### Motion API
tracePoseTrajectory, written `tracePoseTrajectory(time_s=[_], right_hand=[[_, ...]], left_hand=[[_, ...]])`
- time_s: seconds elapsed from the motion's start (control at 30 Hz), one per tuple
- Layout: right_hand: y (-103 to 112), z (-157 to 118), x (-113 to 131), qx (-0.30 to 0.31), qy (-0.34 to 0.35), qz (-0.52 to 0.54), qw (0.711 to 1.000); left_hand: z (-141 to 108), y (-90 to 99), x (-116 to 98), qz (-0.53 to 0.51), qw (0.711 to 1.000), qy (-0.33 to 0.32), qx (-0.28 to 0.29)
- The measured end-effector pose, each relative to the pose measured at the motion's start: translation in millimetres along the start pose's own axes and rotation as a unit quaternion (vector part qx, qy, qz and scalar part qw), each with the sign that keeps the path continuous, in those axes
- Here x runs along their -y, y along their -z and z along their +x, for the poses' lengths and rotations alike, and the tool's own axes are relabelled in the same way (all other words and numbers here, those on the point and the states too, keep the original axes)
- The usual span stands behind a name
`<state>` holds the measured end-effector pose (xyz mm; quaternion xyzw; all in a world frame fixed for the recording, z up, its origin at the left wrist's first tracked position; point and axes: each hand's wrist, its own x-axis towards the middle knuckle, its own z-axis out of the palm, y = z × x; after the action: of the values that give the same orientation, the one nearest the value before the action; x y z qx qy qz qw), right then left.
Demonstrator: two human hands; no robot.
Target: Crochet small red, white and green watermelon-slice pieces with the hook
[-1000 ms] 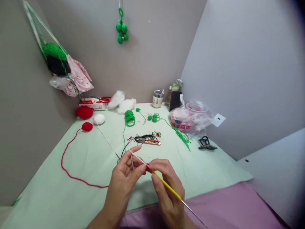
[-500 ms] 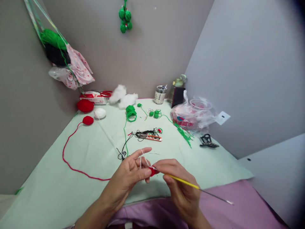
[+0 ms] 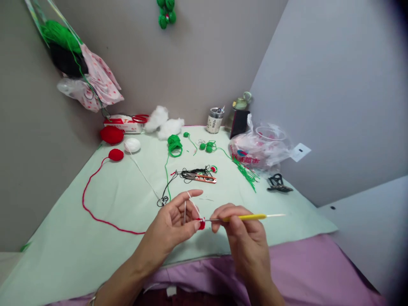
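yellow hook swung level, right hand gripping it; left hand pinches red crochet.

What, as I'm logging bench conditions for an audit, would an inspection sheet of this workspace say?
Surface: pale green cloth, lightly creased; purple cloth along the near edge.
Things in hand: small red-and-white piece, the yellow-handled hook reaching it; white yarn runs from its ball to the left hand.
Clutter: orange-handled snips on tangled black yarn; black clip; plastic bag; green yarn strands.
Grippers: bare hands; left hand pinches the piece, right hand holds the hook.
Cables: nothing seen.
Surroundings: grey walls; dotted pink fabric and green balls hang above the surface.
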<state>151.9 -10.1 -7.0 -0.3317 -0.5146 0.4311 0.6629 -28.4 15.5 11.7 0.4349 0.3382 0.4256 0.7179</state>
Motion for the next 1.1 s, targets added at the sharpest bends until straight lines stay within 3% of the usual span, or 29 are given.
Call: tracePoseTrajectory(time_s=[0.1, 0.23, 0.33, 0.43, 0.53, 0.67, 0.77, 1.1], right_hand=[[-7, 0, 1, 0.021, 0.047, -0.079, 0.996], [-12, -5, -1, -0.011, 0.099, -0.168, 0.981], [-14, -13, -9, -0.019, 0.177, -0.291, 0.940], [-13, -17, -14, -0.017, 0.236, -0.346, 0.908], [-8, -12, -11, -0.009, 0.178, -0.277, 0.944], [-1, -2, -3, -0.053, 0.049, -0.089, 0.993], [-1, 0, -3, -0.024, 0.002, -0.009, 1.000], [0, 0, -10, -0.004, -0.015, -0.016, 1.000]], left_hand=[[2, -6.0, 4, -0.021, 1.000, 0.007, -0.004], [1, -15.4, 7, -0.041, 0.998, -0.012, -0.051], [0, -20.2, 10, -0.073, 0.995, -0.013, -0.073], [0, -20.2, 12, -0.154, 0.985, 0.039, -0.069], [1, -14.6, 10, -0.195, 0.976, 0.079, -0.055], [1, -9.6, 3, -0.154, 0.985, 0.063, -0.051], [0, -13.3, 3, -0.096, 0.994, 0.039, -0.045], [-2, -13.8, 8, -0.050, 0.996, -0.002, -0.070]])
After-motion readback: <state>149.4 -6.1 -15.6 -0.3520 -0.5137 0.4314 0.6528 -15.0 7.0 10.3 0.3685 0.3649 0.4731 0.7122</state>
